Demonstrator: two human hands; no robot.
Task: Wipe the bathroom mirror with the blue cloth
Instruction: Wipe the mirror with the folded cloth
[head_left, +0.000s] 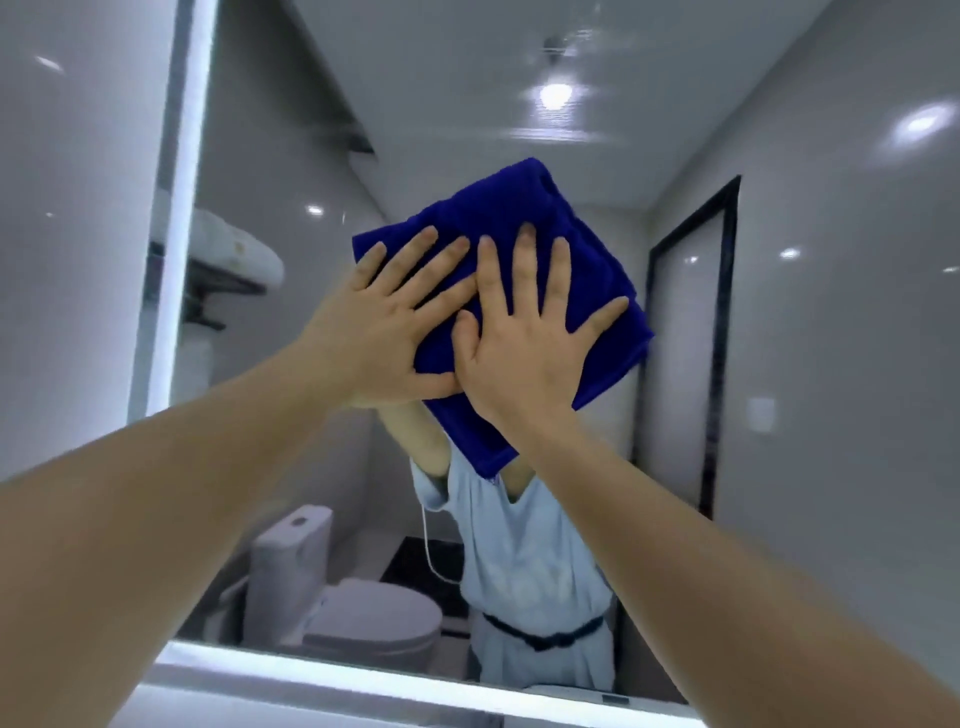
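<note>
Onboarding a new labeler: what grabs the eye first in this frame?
The blue cloth at centre, pressed flat on the mirror by the left hand and right hand, fingers spread. Next, the lit strip along the mirror's left edge, and the toilet reflected at lower left.

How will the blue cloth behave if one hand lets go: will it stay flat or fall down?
The cloth looks soft and floppy: its lower corner hangs loose below the right hand. It probably stays up only because both flat palms press it on the mirror. With only the left hand, the free side would likely droop.
</note>
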